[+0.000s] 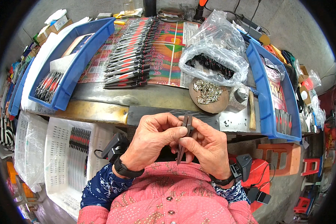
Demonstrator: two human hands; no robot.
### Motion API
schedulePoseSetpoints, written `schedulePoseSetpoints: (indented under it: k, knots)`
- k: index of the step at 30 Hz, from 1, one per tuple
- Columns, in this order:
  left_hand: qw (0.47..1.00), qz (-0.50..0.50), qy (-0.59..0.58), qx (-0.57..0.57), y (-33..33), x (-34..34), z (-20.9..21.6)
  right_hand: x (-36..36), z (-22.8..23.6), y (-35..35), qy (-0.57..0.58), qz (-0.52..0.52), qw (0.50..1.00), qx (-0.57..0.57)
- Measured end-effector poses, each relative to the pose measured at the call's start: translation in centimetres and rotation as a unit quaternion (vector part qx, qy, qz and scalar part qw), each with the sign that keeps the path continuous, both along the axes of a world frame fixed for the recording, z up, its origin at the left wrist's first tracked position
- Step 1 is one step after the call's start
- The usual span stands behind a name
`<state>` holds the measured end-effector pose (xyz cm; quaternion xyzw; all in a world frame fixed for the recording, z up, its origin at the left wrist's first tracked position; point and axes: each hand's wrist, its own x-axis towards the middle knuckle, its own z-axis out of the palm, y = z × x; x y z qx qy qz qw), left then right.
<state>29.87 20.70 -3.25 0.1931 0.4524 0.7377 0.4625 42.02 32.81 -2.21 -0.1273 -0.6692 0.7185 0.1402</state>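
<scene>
In front of my chest, both hands pinch a dark, narrow pair of flat pieces [187, 123], held nearly upright with the lower tips pointing down. Its exact kind I cannot make out. My left hand [150, 140] grips it from the left with the thumb on its side. From the right, my right hand [210, 145] presses thumb and fingers against it. Beyond my hands, a round dish [220, 105] holds many small silvery rivet-like pieces. Farther back, a clear plastic bag [218, 48] stands open with black parts inside.
Slim black, red and silver tools [127, 59] lie in a stacked row. Blue trays [67, 84] [263, 93] flank the bench. By the dish stand a metal block [238, 100] and a wooden handle [252, 112]. A white basket [58, 168] sits lower left; an orange stool [283, 149] stands right.
</scene>
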Motion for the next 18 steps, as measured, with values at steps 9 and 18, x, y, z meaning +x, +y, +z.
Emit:
schedulePoseSetpoints:
  k: [9, 18]
  knots:
    - [0.999, 0.025, 0.040, -0.015, 0.8, -1.0, 0.6, -1.6, 0.9, 1.2, 0.023, 0.015, 0.999, 0.029]
    - [0.988, 0.048, 0.142, 0.043, 2.8, -3.7, 4.0, -4.4, 4.2, 3.3, 0.072, 0.018, 0.993, 0.094]
